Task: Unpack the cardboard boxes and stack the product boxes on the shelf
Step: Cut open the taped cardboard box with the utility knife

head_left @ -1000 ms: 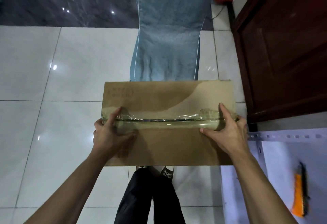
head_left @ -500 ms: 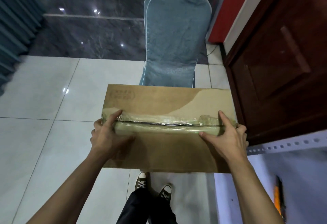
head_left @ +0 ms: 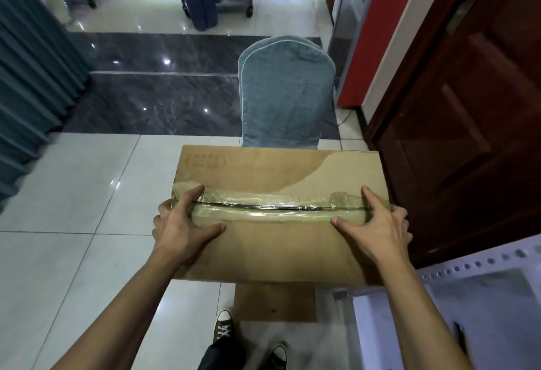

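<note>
cardboard box carried between two hands

brown cardboard box (head_left: 278,217) is being held out in the air above the pale tiled floor (head_left: 67,194), its top seam taped shut with clear tape (head_left: 263,208). left hand (head_left: 181,223) is gripping the left end, thumb lying flat on the top and fingers wrapping over the edge. right hand (head_left: 377,223) is gripping the right end the same way. blue-covered chair (head_left: 285,91) is standing just beyond the box. white metal shelf (head_left: 483,296) is showing at lower right, beside a dark wooden door (head_left: 468,106). black sneakers (head_left: 224,325) are showing below.
</note>
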